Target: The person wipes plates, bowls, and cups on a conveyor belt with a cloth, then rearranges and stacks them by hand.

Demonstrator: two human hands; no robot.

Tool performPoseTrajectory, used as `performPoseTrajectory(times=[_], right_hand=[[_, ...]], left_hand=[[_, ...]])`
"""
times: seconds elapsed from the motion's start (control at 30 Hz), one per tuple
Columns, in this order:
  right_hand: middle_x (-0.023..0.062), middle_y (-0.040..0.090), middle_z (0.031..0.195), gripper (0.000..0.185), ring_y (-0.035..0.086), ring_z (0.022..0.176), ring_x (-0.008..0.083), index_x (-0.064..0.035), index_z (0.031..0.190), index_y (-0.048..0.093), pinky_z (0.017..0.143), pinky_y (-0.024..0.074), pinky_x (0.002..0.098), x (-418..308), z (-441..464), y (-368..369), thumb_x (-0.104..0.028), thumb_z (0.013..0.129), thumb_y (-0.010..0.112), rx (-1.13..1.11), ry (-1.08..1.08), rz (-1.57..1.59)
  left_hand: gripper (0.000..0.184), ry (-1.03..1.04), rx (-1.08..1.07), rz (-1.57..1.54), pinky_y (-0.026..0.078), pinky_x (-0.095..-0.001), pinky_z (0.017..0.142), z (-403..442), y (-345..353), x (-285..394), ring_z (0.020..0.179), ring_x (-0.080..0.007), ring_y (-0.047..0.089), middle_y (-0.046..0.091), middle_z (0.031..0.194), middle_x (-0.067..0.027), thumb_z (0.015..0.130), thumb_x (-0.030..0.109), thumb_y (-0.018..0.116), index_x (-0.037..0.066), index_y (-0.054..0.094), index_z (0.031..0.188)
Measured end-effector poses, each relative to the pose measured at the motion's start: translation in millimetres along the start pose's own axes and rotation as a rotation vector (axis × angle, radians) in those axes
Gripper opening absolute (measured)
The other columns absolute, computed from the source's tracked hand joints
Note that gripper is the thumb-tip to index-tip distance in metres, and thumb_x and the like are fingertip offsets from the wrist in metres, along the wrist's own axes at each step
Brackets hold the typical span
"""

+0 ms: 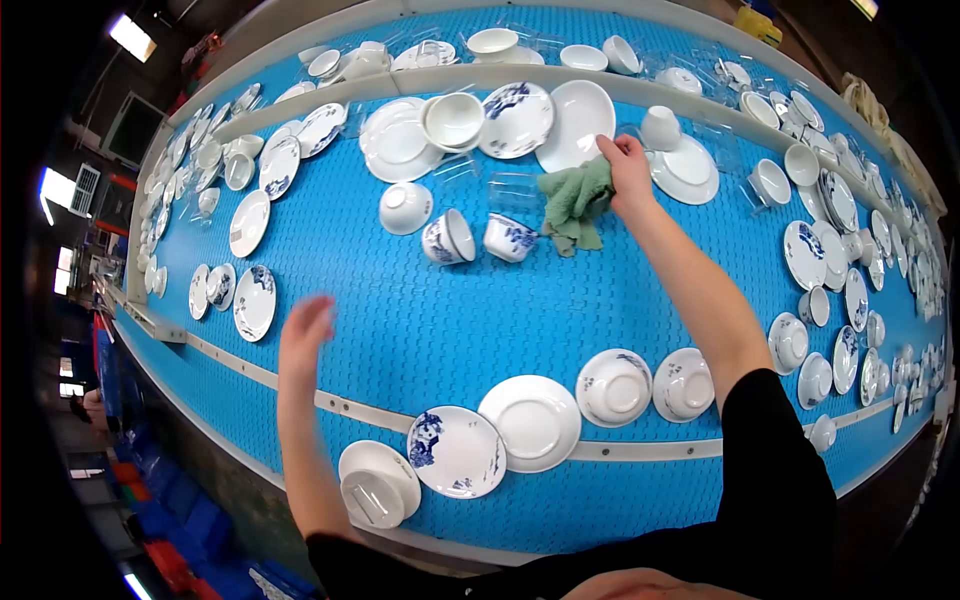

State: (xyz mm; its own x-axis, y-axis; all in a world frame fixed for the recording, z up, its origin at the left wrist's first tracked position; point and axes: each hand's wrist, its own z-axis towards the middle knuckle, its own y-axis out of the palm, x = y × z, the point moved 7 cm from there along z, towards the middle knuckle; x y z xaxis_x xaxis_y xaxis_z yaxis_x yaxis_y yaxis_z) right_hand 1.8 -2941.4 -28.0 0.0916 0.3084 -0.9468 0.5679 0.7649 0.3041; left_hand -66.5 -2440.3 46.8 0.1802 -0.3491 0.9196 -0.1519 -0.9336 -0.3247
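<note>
My right hand (629, 172) is closed on a crumpled green cloth (575, 208), which hangs over the blue belt (380, 320). Its fingertips reach the lower right rim of a plain white plate (572, 115); whether they grip it I cannot tell. Beside the cloth is a clear glass (508, 188) on its side, with a blue-patterned cup (508, 240) just below. Another patterned cup (436, 243) lies tilted to the left. My left hand (306, 325), smeared by motion, is over the belt, nearest to a blue-patterned plate (255, 303). Nothing shows in it.
A white divider rail (560, 448) crosses the belt near me. Along it sit a patterned plate (455, 455), a white plate (530, 422) and upturned bowls (614, 388). Many dishes cover the belt's right side. Behind the far rail (420, 80) are more bowls and glasses.
</note>
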Motion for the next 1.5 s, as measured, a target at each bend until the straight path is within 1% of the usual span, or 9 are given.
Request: performPoseTrajectory(times=[0.33,0.5,0.7,0.77,0.9,1.1,1.27,1.33,1.5], right_hand=[[0.0108,0.056,0.103,0.035,0.055,0.093,0.0194,-0.0028,0.114,0.048,0.078,0.0461,0.0307,-55.3,-75.6,-158.1,-0.02,0.084,0.054,-0.022,0.28,0.066],[0.0119,0.053,0.112,0.047,0.055,0.099,0.0212,-0.0016,0.124,0.042,0.085,0.0453,0.0322,-83.3,-132.5,-245.6,-0.017,0.081,0.055,-0.021,0.358,0.087],[0.0098,0.053,0.113,0.054,0.052,0.102,0.0185,-0.0014,0.123,0.042,0.087,0.0433,0.0316,-93.6,-205.4,-300.7,-0.013,0.075,0.062,-0.246,0.514,-0.032],[0.0077,0.053,0.11,0.052,0.052,0.101,0.0166,-0.0022,0.12,0.044,0.086,0.0431,0.0309,-99.9,-228.6,-304.0,-0.012,0.074,0.064,-0.324,0.564,-0.066],[-0.0002,0.052,0.086,0.026,0.051,0.085,0.0097,-0.0085,0.083,0.044,0.078,0.0434,0.0262,-104.2,-285.5,-282.0,-0.006,0.074,0.068,-0.582,0.753,-0.16],[0.0046,0.055,0.1,0.028,0.051,0.093,0.0133,-0.0072,0.101,0.049,0.081,0.0423,0.0282,-86.8,-374.2,-257.6,-0.015,0.079,0.064,-0.978,0.662,-0.275],[0.0066,0.059,0.101,0.039,0.056,0.093,0.0129,-0.0048,0.105,0.054,0.079,0.0458,0.0285,-137.0,-326.4,-275.3,-0.014,0.071,0.07,-0.908,0.611,-0.679],[0.0048,0.06,0.092,0.032,0.058,0.08,0.0126,-0.0044,0.099,0.055,0.072,0.0468,0.0254,-155.1,-253.5,-298.3,-0.015,0.071,0.067,-0.815,0.085,-0.596],[0.0103,0.061,0.086,0.04,0.059,0.083,0.0192,-0.0016,0.102,0.057,0.074,0.0455,0.0295,-197.6,-89.1,-299.4,-0.028,0.074,0.065,-0.497,-0.3,-1.072]], left_hand=[[0.074,-0.117,0.154,0.047,0.048,-0.0325,0.057,255.4,159.3,38.7,0.081,-0.0231,0.059,0.056,0.1,-0.016,0.074,0.05,0.063,-0.01,0.046,0.113],[0.049,0.052,0.406,0.213,0.047,-0.0313,0.054,269.2,177.5,35.3,0.073,-0.022,0.06,0.059,0.092,-0.0157,0.071,0.025,0.067,0.0,0.048,0.109],[0.055,0.169,0.281,0.035,0.05,-0.0267,0.062,199.0,217.7,73.5,0.083,-0.0195,0.059,0.055,0.103,-0.0145,0.071,0.017,0.068,0.003,0.037,0.115],[0.052,0.391,0.606,0.462,0.049,-0.0277,0.07,133.7,227.4,119.9,0.088,-0.019,0.057,0.054,0.105,-0.0153,0.075,0.016,0.067,0.003,0.036,0.114],[0.049,0.595,0.827,0.21,0.047,-0.0289,0.077,52.7,219.3,120.8,0.089,-0.02,0.057,0.055,0.104,-0.0144,0.08,0.025,0.065,0.002,0.038,0.113],[0.052,0.099,0.053,-0.887,0.043,-0.036,0.09,-58.1,289.8,106.0,0.107,-0.0223,0.052,0.052,0.118,-0.0094,0.089,0.046,0.043,0.004,0.046,0.119],[0.05,-0.172,0.06,-1.002,0.04,-0.0355,0.092,-161.5,338.1,90.5,0.11,-0.0208,0.05,0.052,0.119,-0.0073,0.091,0.044,0.04,0.005,0.044,0.122],[0.049,-0.276,0.065,-0.927,0.039,-0.0341,0.093,-203.1,352.2,81.0,0.111,-0.02,0.049,0.051,0.121,-0.0069,0.092,0.042,0.039,0.004,0.043,0.123],[0.03,-0.125,0.05,-0.723,0.042,-0.0267,0.085,-306.7,371.4,39.3,0.099,-0.0139,0.052,0.054,0.107,-0.0082,0.094,0.024,0.039,0.001,0.045,0.114]])
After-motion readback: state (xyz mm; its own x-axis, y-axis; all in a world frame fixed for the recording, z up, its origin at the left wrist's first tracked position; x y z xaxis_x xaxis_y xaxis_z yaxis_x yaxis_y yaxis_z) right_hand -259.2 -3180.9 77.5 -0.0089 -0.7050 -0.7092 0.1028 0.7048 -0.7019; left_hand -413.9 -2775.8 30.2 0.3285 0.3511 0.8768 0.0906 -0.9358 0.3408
